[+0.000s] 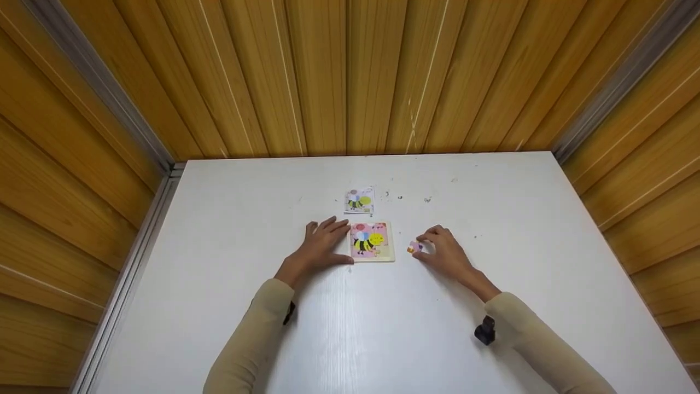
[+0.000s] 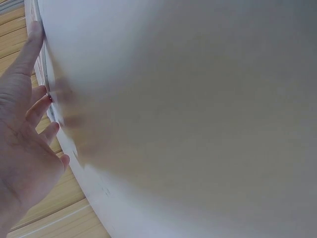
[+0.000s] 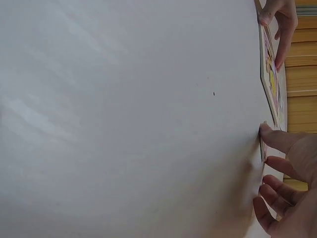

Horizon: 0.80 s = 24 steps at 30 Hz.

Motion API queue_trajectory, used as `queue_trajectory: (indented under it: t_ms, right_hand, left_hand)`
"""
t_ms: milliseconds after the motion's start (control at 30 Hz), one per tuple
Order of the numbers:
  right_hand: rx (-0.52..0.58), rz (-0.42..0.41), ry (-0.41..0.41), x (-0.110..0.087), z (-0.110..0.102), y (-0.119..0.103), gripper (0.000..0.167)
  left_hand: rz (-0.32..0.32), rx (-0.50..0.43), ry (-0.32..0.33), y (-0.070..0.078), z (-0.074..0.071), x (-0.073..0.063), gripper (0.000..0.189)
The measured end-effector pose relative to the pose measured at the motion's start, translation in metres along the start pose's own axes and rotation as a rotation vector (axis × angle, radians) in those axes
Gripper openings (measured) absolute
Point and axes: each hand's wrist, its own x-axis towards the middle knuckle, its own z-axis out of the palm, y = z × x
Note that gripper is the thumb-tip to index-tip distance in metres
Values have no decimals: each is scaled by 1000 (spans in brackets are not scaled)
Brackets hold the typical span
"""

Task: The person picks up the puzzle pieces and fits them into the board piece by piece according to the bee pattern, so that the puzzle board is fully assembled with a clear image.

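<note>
A square jigsaw puzzle board [image 1: 390,250] with a bee picture and a pale frame lies flat on the table. My left hand [image 1: 321,246] rests at its left side, thumb and index finger spread out straight to the two left corners. In the left wrist view the fingers of the left hand [image 2: 29,129] lie along the board's edge. Right of the board, my right hand [image 1: 444,253] pinches a small puzzle piece [image 1: 414,247] between thumb and index finger, low over the tabletop. The right wrist view shows this piece [image 3: 263,148] edge-on, with the other fingers loosely bent.
Behind the board lies a small picture card [image 1: 358,201] with a similar bee. The white table [image 1: 246,219] has small dark marks near the card. Wood-slat walls [image 1: 361,76] stand behind it and on both sides.
</note>
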Motion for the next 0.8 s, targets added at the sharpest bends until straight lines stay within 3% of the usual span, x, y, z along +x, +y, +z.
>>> queue_trajectory:
  t_ms: [300, 800]
  right_hand:
    - [53, -15, -82, 3, -5, -6, 41]
    - [92, -99, -159, 9, 6, -26, 39]
  left_hand:
    - [-16, -16, -7, 1, -1, 0, 90]
    - [-24, -22, 1, 2, -1, -1, 89]
